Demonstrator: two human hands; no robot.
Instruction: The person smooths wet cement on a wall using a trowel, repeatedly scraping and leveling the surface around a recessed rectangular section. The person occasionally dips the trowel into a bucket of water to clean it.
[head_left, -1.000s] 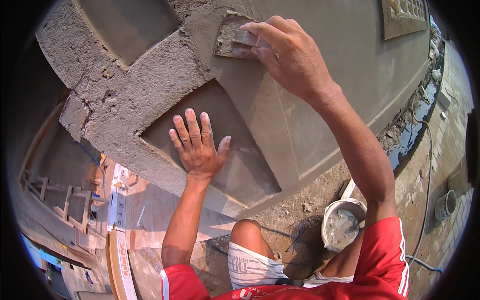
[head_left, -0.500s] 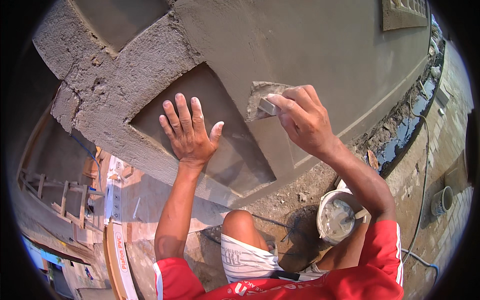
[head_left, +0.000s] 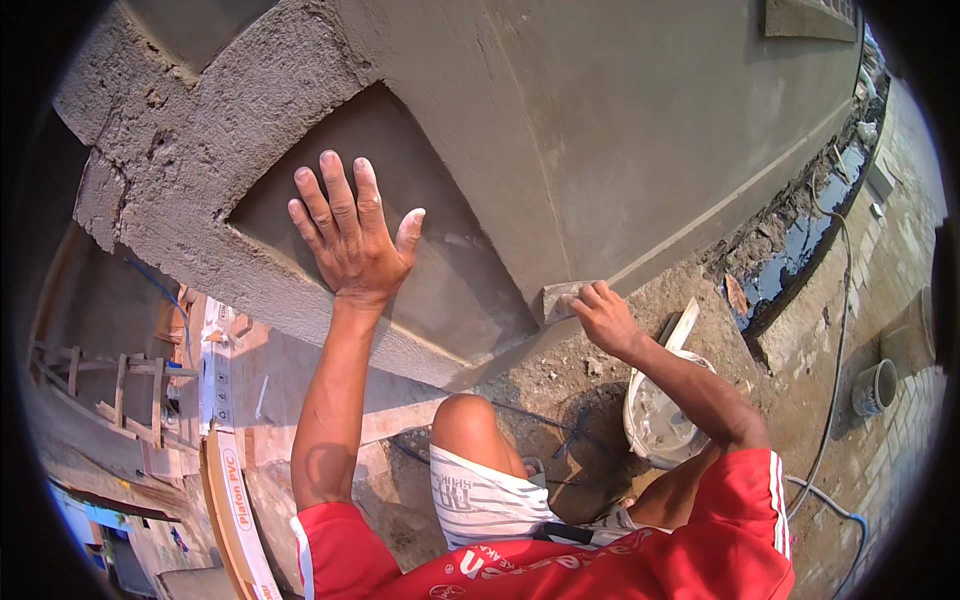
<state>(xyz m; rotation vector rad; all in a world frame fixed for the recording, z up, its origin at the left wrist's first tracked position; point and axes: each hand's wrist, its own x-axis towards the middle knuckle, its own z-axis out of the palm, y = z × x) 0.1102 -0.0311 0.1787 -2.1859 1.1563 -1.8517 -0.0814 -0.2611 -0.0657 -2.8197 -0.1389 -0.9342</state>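
left fingers (head_left: 341, 196) spread wide; right fingers (head_left: 588, 299) hold trowel (head_left: 555, 301); red shirt (head_left: 700, 550) bears lettering (head_left: 485, 562).

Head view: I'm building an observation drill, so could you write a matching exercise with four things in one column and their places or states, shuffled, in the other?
Column one
1. Left hand
2. Right hand
3. Off-white bucket
4. Small grey pail

Column two
A. Near the picture's right edge
B. Holding a flat tool by the lower part of the wall
C. Holding grey mix, partly hidden by the right forearm
D. Open, fingers spread, over the dark recessed panel

Pairs: 1-D, 2-B, 3-C, 4-A
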